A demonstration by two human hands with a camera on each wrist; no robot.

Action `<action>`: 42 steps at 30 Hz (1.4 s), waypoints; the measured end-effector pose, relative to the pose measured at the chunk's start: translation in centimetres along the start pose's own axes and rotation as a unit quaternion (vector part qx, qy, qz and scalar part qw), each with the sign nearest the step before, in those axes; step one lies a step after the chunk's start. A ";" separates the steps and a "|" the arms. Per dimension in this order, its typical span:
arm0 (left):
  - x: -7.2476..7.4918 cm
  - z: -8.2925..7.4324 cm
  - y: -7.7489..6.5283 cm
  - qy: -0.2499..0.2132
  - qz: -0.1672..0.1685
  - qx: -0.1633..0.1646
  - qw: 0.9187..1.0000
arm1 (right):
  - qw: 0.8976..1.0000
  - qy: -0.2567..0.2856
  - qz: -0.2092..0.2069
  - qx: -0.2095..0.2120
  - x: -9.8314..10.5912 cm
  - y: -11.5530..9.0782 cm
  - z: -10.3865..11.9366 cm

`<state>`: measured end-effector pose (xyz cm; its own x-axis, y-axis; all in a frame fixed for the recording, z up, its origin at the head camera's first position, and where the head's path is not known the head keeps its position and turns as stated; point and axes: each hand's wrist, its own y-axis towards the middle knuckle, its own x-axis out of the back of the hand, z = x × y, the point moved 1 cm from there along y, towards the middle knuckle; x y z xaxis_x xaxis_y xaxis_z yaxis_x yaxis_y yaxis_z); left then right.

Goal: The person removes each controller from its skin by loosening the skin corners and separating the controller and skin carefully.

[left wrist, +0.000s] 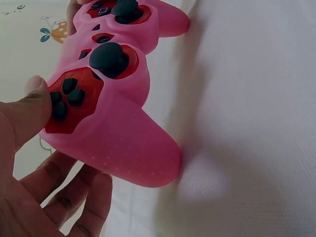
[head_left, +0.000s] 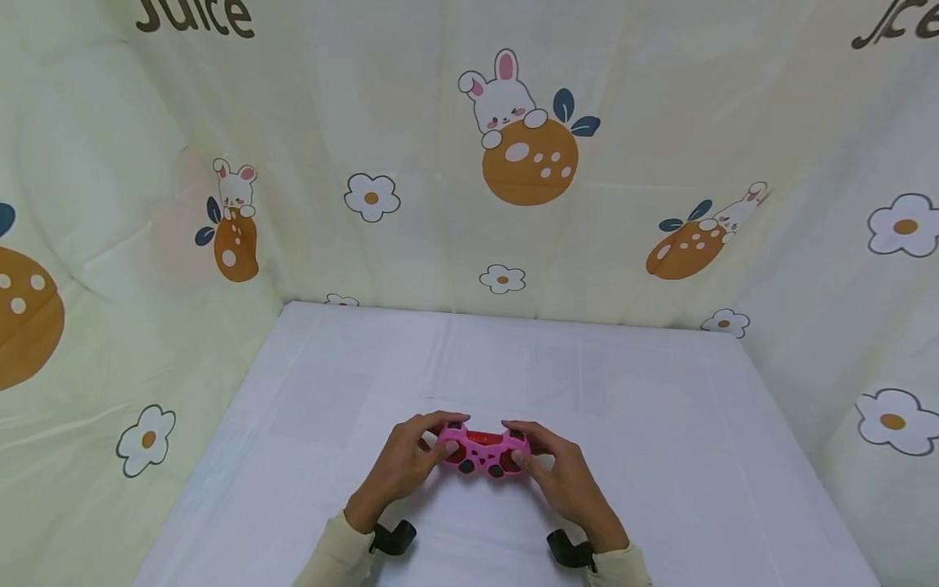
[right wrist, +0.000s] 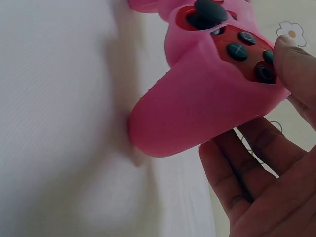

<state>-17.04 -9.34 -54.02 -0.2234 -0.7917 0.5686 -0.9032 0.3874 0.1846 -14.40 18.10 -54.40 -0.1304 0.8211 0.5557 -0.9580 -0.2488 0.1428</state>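
Observation:
A red game controller in a pink silicone cover [head_left: 484, 452] is held upright between both hands, its grips pointing down to the white tabletop. My left hand [head_left: 405, 458] pinches its left end, thumb by the black direction buttons and fingers behind. On the other end, my right hand [head_left: 563, 473] holds it the same way, its thumb beside the round symbol buttons. In the left wrist view the left grip of the controller [left wrist: 133, 143] meets or nearly meets the cloth. The right grip [right wrist: 182, 108] shows in the right wrist view, with fingers curled under it.
A white cloth-covered table [head_left: 623, 391] spreads around the hands. Behind and at both sides hangs a pale curtain [head_left: 411, 98] printed with rabbits, oranges and flowers. Each wrist carries a black camera mount, one at the left wrist [head_left: 394, 538] and one at the right [head_left: 569, 549].

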 end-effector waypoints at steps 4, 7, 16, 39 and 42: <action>-0.2 -0.1 0.0 0.006 -0.006 -0.006 1.000 | 1.000 0.001 0.002 -0.004 -0.1 0.0 0.0; -0.2 -0.2 0.0 0.007 -0.015 -0.012 1.000 | 1.000 -0.001 -0.002 -0.001 -0.1 -0.1 0.0; -0.1 -0.2 0.0 0.000 -0.035 -0.044 0.998 | 1.000 -0.001 -0.013 0.026 0.1 -0.1 0.2; -0.5 -0.7 0.0 0.010 -0.004 -0.028 1.000 | 0.996 0.015 0.077 0.033 1.3 1.4 0.8; -0.5 -0.7 0.0 0.007 -0.002 -0.031 0.999 | 0.994 0.027 0.101 0.042 1.6 2.2 1.2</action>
<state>-16.70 -8.66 -53.75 -0.2141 -0.7874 0.5780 -0.8796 0.4127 0.2364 -16.41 18.28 -52.23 -0.3334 0.7756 0.5360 -0.8862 -0.4518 0.1024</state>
